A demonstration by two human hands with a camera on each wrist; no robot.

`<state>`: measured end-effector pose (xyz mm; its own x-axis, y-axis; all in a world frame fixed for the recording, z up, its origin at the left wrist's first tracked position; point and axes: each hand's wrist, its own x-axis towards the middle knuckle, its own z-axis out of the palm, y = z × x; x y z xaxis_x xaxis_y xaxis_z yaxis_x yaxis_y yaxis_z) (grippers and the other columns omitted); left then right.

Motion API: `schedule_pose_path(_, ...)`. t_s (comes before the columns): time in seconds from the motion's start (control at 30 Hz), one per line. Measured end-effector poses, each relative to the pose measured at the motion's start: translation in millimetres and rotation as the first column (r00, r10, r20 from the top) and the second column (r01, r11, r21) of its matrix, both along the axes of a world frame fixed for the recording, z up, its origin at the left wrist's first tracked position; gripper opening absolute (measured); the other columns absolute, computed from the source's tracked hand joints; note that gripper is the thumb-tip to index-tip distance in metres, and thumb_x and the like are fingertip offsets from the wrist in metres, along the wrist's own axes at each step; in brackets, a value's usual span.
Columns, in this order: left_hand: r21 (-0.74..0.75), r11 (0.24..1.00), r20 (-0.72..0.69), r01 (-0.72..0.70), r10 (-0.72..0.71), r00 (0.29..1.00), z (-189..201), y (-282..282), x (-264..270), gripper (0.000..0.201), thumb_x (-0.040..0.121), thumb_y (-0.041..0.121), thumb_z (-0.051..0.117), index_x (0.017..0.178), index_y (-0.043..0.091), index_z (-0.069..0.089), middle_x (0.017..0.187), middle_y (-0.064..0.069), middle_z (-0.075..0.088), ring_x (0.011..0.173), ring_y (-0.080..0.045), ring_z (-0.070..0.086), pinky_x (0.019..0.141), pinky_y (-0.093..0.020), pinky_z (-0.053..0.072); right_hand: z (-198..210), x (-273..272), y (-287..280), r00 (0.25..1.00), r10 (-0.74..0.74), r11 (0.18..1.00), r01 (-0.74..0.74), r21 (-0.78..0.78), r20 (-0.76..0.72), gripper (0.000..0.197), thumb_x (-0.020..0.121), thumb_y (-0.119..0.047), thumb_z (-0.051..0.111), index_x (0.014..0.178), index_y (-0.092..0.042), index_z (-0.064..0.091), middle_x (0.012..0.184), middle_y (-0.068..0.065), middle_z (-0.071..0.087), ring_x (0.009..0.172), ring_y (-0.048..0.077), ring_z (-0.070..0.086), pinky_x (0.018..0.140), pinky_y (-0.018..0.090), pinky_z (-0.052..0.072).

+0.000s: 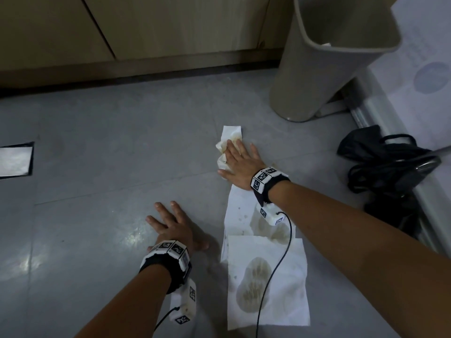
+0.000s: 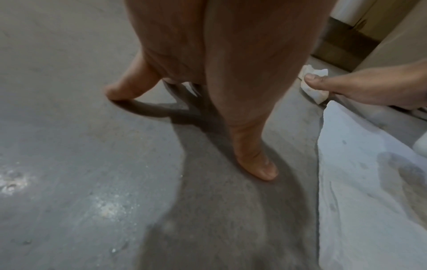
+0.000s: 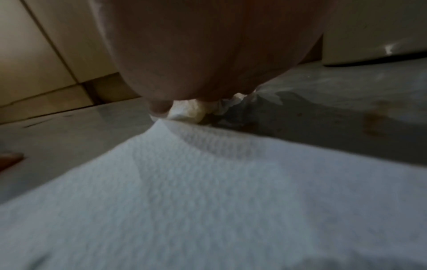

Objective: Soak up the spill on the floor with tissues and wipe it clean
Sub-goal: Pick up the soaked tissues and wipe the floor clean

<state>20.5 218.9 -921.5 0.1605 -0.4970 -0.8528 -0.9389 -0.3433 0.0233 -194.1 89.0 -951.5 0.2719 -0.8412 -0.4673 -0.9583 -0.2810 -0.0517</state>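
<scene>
Now crumpled tissue (image 1: 228,145) under right hand (image 1: 240,164) fingers, flat, pressing.

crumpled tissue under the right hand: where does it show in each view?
Head: crumpled tissue upper centre, under the right hand.
Left wrist: right edge, behind the right thumb.
Right wrist: centre, a wad below the palm.
Shared landmark: the flat white tissue just near of it.
</scene>
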Motion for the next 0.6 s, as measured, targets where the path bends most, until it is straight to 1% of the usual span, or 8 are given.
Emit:
schedule_pose_path(0.1, -0.005, 1.000, 0.008, 0.008, -0.008, 1.000, 0, -1, 0, 0.150, 0.067, 0.061, 0.082, 0.148, 0.012, -0.034, 0.146, -0.023, -0.049, 0.138, -0.056, -0.031, 0.109, -0.071, 0.027, -3, 2, 2, 1.000, 0.020, 0.998, -0.020, -0.054, -0.001, 0.080, 0.098, -0.063, 0.017, 0.158, -0.012, 0.003, 0.166, 0.008, -0.010, 0.153, 0.025, -0.009, 0.122, 0.049, 0.000)
schedule_pose_path(0.23, -0.006, 1.000, 0.006, -0.004, 0.004, 1.000, -4, 0, 0, 0.152, 0.065, 0.062, 0.083, 0.148, 0.013, -0.035, 0.145, -0.022, -0.050, 0.137, -0.056, -0.032, 0.108, -0.072, 0.028, 0, -1, -2, 0.998, 0.058, 0.996, -0.059, -0.072, -0.017, 0.066, 0.105, -0.039, 0.026, 0.157, -0.005, 0.003, 0.166, 0.013, -0.006, 0.153, 0.025, 0.001, 0.122, 0.038, 0.006)
schedule_pose_path(0.3, -0.002, 1.000, 0.010, -0.007, 0.007, 1.000, -5, -1, 1, 0.153, 0.064, 0.062, 0.083, 0.148, 0.013, -0.035, 0.144, -0.021, -0.051, 0.137, -0.056, -0.032, 0.107, -0.072, 0.029, 4, -8, -5, 0.999, 0.002, 0.997, -0.006, -0.083, -0.047, 0.067, 0.104, -0.034, 0.031, 0.156, -0.001, 0.005, 0.165, 0.016, -0.003, 0.153, 0.026, 0.004, 0.121, 0.037, 0.007)
schedule_pose_path(0.37, 0.002, 1.000, 0.013, 0.000, 0.000, 1.000, -4, 0, 2, 0.152, 0.065, 0.062, 0.083, 0.147, 0.013, -0.036, 0.144, -0.022, -0.051, 0.137, -0.057, -0.032, 0.107, -0.072, 0.029, 2, -16, -1, 0.995, -0.062, 0.993, 0.054, -0.100, -0.075, 0.068, 0.103, -0.032, 0.034, 0.155, 0.001, 0.005, 0.165, 0.018, -0.002, 0.153, 0.028, 0.004, 0.121, 0.038, 0.009)
schedule_pose_path(0.43, 0.000, 1.000, 0.011, 0.009, -0.009, 1.000, -2, 1, 0, 0.151, 0.066, 0.062, 0.082, 0.147, 0.012, -0.035, 0.145, -0.023, -0.050, 0.137, -0.057, -0.031, 0.108, -0.072, 0.028, 2, -22, 4, 0.992, -0.087, 0.993, 0.079, -0.083, -0.095, 0.067, 0.104, -0.032, 0.030, 0.156, 0.000, 0.003, 0.165, 0.017, -0.005, 0.153, 0.027, 0.002, 0.121, 0.038, 0.009)
schedule_pose_path(0.5, -0.005, 1.000, 0.007, 0.010, -0.010, 1.000, -1, 1, 0, 0.150, 0.067, 0.062, 0.081, 0.148, 0.012, -0.034, 0.145, -0.023, -0.050, 0.137, -0.057, -0.031, 0.108, -0.072, 0.027, 5, -21, 0, 0.993, -0.098, 0.995, 0.096, -0.039, -0.065, 0.065, 0.105, -0.032, 0.027, 0.156, 0.000, 0.001, 0.165, 0.017, -0.008, 0.153, 0.028, -0.001, 0.121, 0.039, 0.008)
schedule_pose_path(0.53, -0.001, 1.000, 0.006, 0.007, -0.007, 1.000, 0, 0, -1, 0.150, 0.067, 0.062, 0.081, 0.148, 0.012, -0.034, 0.145, -0.023, -0.050, 0.137, -0.057, -0.031, 0.108, -0.072, 0.027, 6, -17, -3, 0.995, -0.092, 0.995, 0.091, -0.027, -0.041, 0.065, 0.105, -0.032, 0.027, 0.156, 0.000, 0.001, 0.164, 0.018, -0.009, 0.153, 0.028, -0.003, 0.121, 0.040, 0.007)
schedule_pose_path(0.6, 0.006, 1.000, 0.013, 0.011, -0.011, 1.000, 2, -1, -1, 0.149, 0.068, 0.062, 0.081, 0.148, 0.011, -0.035, 0.145, -0.024, -0.050, 0.137, -0.057, -0.031, 0.109, -0.071, 0.027, 5, -4, -2, 1.000, -0.009, 0.998, 0.008, -0.055, -0.012, 0.067, 0.105, -0.037, 0.025, 0.157, -0.002, 0.001, 0.165, 0.016, -0.009, 0.153, 0.027, -0.003, 0.122, 0.040, 0.006)
